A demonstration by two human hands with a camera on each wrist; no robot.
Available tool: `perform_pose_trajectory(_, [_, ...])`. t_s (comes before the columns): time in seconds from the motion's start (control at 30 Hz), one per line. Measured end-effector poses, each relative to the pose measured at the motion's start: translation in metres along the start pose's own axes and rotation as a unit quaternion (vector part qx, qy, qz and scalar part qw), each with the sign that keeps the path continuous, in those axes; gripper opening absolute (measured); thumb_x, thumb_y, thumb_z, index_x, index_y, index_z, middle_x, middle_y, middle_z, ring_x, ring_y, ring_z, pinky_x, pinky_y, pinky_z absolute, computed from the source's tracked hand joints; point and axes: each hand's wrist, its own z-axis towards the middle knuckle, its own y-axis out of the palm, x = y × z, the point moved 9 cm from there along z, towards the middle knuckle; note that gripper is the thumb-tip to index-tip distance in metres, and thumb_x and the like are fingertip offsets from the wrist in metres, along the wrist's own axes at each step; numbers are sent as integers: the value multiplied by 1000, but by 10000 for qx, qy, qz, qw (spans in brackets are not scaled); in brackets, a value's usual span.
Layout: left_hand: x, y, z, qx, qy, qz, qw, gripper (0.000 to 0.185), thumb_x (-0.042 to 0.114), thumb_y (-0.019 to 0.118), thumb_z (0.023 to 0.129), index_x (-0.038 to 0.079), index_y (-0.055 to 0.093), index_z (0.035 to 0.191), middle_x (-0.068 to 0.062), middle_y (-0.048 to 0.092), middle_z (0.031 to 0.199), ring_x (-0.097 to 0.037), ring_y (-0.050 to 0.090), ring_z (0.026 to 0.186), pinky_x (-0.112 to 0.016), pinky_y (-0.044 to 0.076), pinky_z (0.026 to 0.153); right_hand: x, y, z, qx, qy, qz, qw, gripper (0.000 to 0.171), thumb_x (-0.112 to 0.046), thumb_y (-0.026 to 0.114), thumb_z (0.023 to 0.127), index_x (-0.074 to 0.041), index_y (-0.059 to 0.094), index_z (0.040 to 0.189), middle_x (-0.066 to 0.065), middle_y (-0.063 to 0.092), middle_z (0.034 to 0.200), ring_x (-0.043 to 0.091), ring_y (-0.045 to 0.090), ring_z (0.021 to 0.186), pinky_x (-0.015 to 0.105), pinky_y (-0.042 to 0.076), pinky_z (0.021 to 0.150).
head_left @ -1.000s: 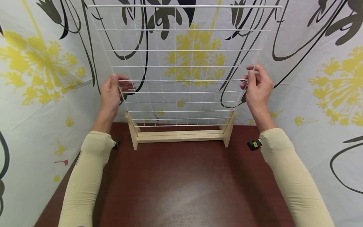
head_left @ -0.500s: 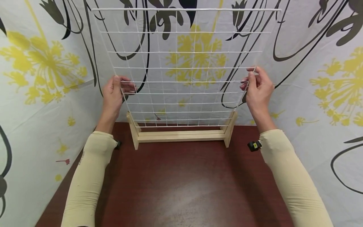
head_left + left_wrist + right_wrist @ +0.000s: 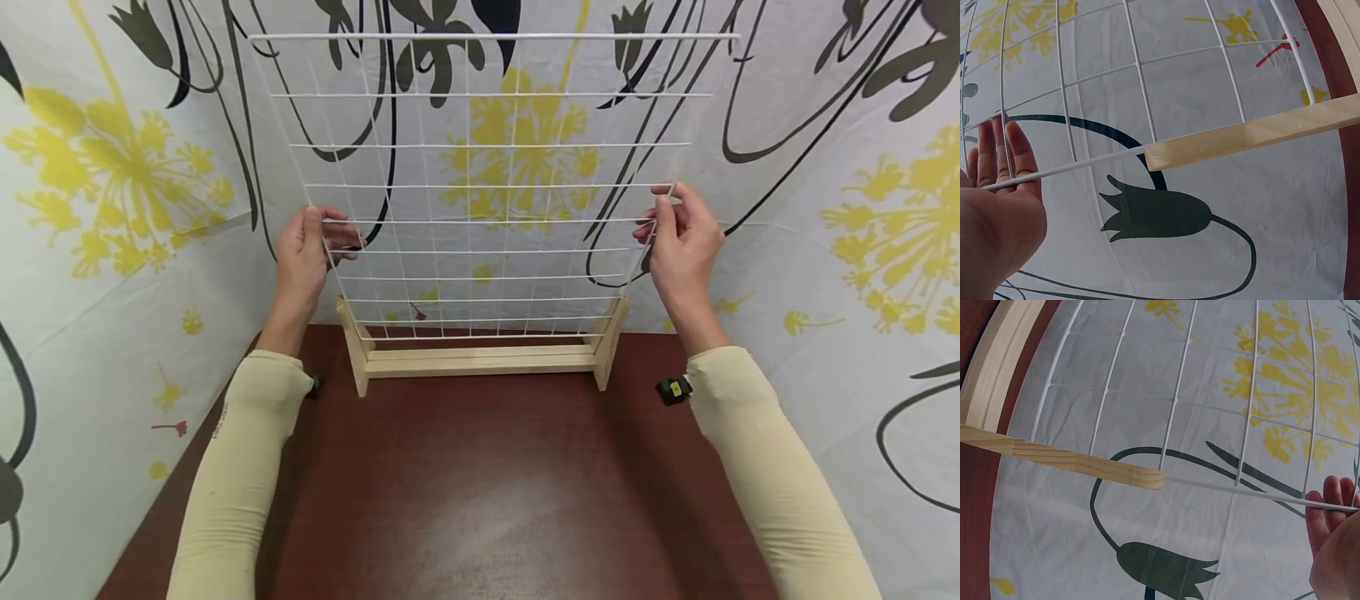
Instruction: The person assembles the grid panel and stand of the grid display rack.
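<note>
holding the white wire grid [image 3: 495,183] by its two side edges, i have my left hand [image 3: 303,250] on the left edge and my right hand [image 3: 682,242] on the right one, each about a third of the way up the panel. the left fingers [image 3: 341,235] are curled round the edge wire and grip it; the right fingers [image 3: 660,212] pinch the right edge wire. the grid stands upright, its lower end between the two uprights of the wooden stand [image 3: 480,360], which sits on the dark red tabletop [image 3: 480,500] at its far edge. in the left wrist view the edge wire runs across my left hand [image 3: 997,206] and into the tip of a wooden upright [image 3: 1254,134]. behind it all hangs a white cloth backdrop [image 3: 840,167] printed with yellow and black flowers.
</note>
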Motion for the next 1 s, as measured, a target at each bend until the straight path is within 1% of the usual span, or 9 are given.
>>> perform_pose_trajectory(0.17, [-2, -2, 1, 57, -76, 130, 9999, 41, 36, 39, 115, 6, 67, 112, -4, 79, 92, -16, 79, 81, -25, 60, 62, 4, 1, 2, 29, 24, 48, 10000, 20, -11, 58, 108, -4, 75, 117, 10, 72, 79, 14, 69, 60, 19, 59, 64])
perform_pose_trajectory(0.27, [-4, 0, 3, 37, -39, 314, 9995, 42, 37, 38, 115, 7, 67, 114, -3, 79, 93, -14, 78, 81, -24, 58, 60, 9, -1, 4, 112, -12, 25, 9999, 19, -12, 59, 108, -8, 76, 115, 8, 73, 79, 12, 69, 60, 18, 59, 63])
perform_pose_trajectory(0.33, [-9, 0, 2, 8, -106, 365, 9993, 42, 38, 39, 115, 6, 67, 117, -2, 79, 94, -14, 78, 81, -24, 57, 60, 12, 0, 2, 105, -34, -63, 9999, 19, -13, 59, 108, -12, 76, 114, 9, 74, 79, 10, 69, 60, 17, 57, 61])
perform_pose_trajectory(0.47, [-24, -5, -10, 30, -364, 570, 9977, 44, 38, 38, 115, 3, 64, 121, 0, 78, 93, -12, 77, 82, -24, 57, 61, 19, 3, -14, 60, -207, -260, 9994, 20, -11, 57, 109, -9, 76, 115, 20, 75, 85, 9, 71, 62, 17, 58, 62])
perform_pose_trajectory(0.53, [-29, -8, -17, 33, -414, 630, 9971, 47, 38, 37, 114, -1, 63, 123, -1, 78, 93, -13, 77, 83, -25, 58, 62, 22, 4, -24, 104, -308, -270, 9991, 21, -9, 56, 109, -6, 76, 116, 26, 74, 87, 10, 72, 63, 17, 58, 63])
perform_pose_trajectory(0.6, [-33, -9, -21, 11, -375, 747, 9965, 51, 41, 38, 114, -2, 62, 124, -2, 78, 95, -13, 78, 84, -25, 59, 63, 25, 3, -29, 168, -378, -192, 9990, 21, -8, 56, 108, -4, 75, 117, 29, 74, 88, 10, 72, 63, 17, 58, 63])
perform_pose_trajectory(0.7, [-36, -8, -22, -56, -334, 702, 9970, 51, 43, 40, 113, -2, 62, 125, -4, 79, 98, -14, 78, 87, -27, 60, 65, 28, 3, -32, 186, -448, -113, 9988, 21, -8, 56, 109, 0, 74, 117, 31, 73, 87, 10, 72, 63, 17, 59, 63])
perform_pose_trajectory(0.9, [-41, -9, -21, -49, -326, 780, 9964, 52, 43, 40, 113, -2, 62, 124, 1, 79, 95, -12, 78, 86, -27, 61, 65, 38, 3, -34, 76, -354, -248, 9990, 20, -9, 56, 109, -1, 73, 116, 31, 72, 87, 8, 70, 62, 16, 57, 63])
perform_pose_trajectory(1.0, [-43, -8, -20, -93, -302, 838, 9960, 50, 44, 39, 113, 0, 63, 122, 2, 80, 96, -12, 78, 87, -27, 62, 67, 40, 4, -35, 55, -384, -286, 9988, 20, -8, 57, 108, 3, 71, 116, 33, 72, 87, 9, 70, 61, 16, 56, 61])
